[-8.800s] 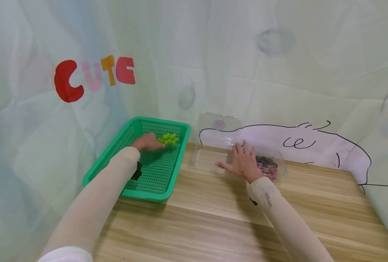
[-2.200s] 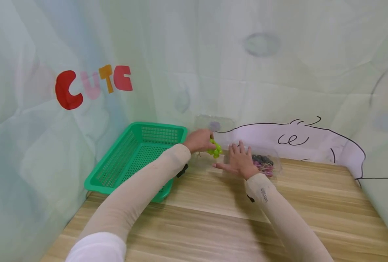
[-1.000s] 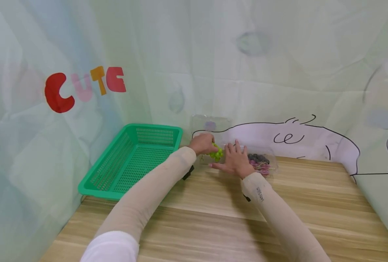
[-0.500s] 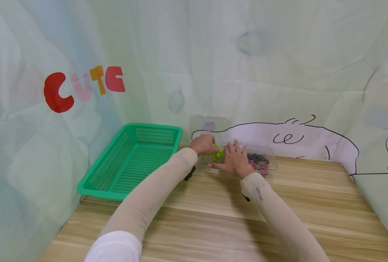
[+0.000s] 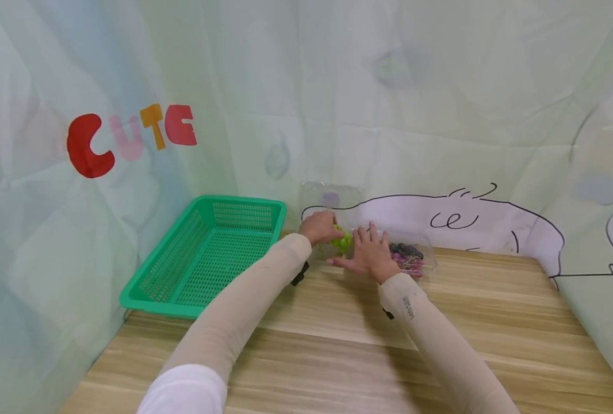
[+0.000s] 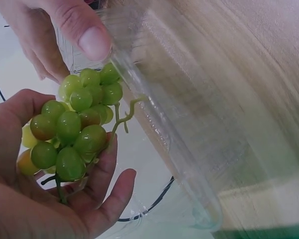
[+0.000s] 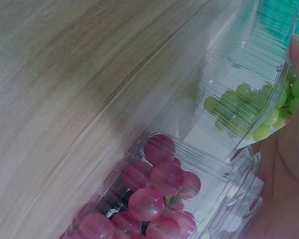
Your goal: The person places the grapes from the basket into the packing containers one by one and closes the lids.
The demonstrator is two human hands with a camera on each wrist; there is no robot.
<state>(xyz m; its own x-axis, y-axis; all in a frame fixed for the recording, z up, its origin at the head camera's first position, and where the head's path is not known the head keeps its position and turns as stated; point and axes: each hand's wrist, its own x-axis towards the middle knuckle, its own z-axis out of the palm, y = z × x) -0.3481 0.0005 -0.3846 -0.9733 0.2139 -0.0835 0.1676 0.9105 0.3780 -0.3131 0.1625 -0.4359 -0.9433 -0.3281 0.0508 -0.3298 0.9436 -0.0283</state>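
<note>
My left hand (image 5: 320, 227) holds a bunch of green grapes (image 5: 343, 241) at an open clear plastic box; its raised lid (image 5: 311, 194) stands against the backdrop. In the left wrist view, fingers curl under the grapes (image 6: 70, 129), and stems stick out towards the box rim (image 6: 162, 122). My right hand (image 5: 371, 253) lies with its fingers spread between this box and a second clear box. Inside that second box are dark grapes (image 5: 406, 249) and pink grapes (image 7: 159, 179). The right wrist view shows green grapes (image 7: 244, 107) through the box wall.
A green plastic basket (image 5: 156, 296) stands to the left on the wooden table (image 5: 327, 356), with no fruit visible in it. A printed fabric backdrop (image 5: 441, 126) closes off the back and the sides.
My left hand has brought the green grapes from the basket rightwards to the open clear box, then shifted only slightly within the last second. My right hand has stayed at the boxes.
</note>
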